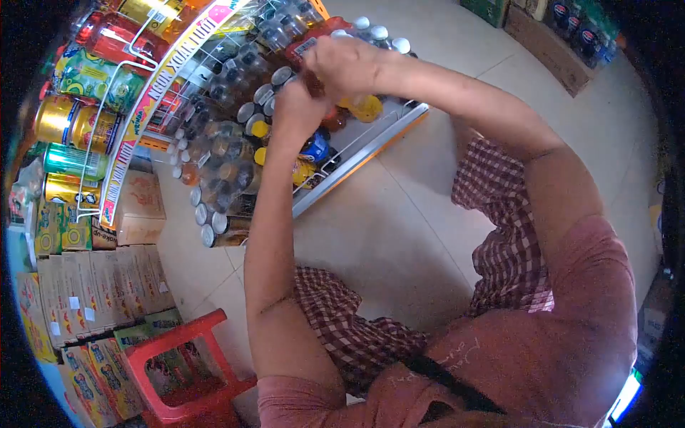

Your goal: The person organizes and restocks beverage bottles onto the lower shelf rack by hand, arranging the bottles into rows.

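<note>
Both my arms stretch forward to the lower shelf [374, 153] of a drinks rack. My right hand [344, 65] is closed around a reddish-brown bottle [312, 83], mostly covered by the hands. Close beside it, my left hand [297, 105] has its fingers curled and blurred; what they hold is hidden. A red package or label [314, 39] shows just beyond the right hand. Below the hands stand yellow-capped bottles [261, 155], a blue-labelled bottle [316, 148] and a yellow bottle [367, 108]. Several silver-topped cans [264, 94] are packed to the left.
More bottles and cans [227, 153] crowd the floor by the rack. An upper shelf with a printed strip [164, 82] holds drinks. Stacked cartons [100, 292] line the left side, with a red plastic stool [178, 371] near me. A cardboard box of bottles [549, 53] stands far right.
</note>
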